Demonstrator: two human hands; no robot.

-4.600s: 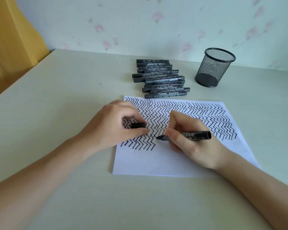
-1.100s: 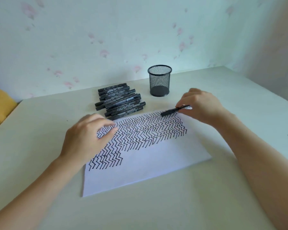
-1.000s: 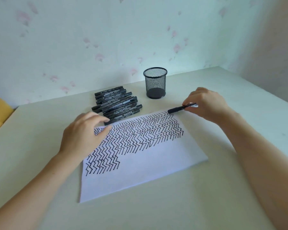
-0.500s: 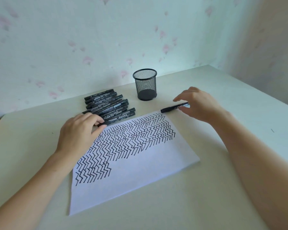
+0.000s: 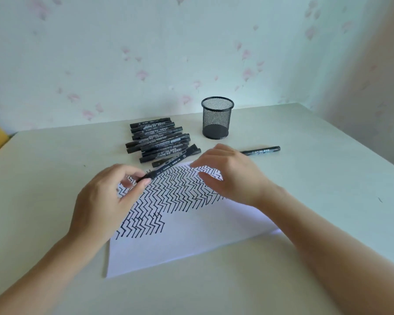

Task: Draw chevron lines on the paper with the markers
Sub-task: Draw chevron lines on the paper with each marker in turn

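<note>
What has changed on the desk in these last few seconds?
The right hand let go of its marker, which now lies on the table as the used marker, and came back over the paper. The left hand took a fresh marker from the marker pile. The mesh cup stayed put.

left hand (image 5: 105, 201) was up over the left side, thumb and fingers pinching one end of a slim black marker pen (image 5: 172, 163), right hand (image 5: 233, 176) reached in from the right, fingers loosely bent, holding nothing, both forearms bare
</note>
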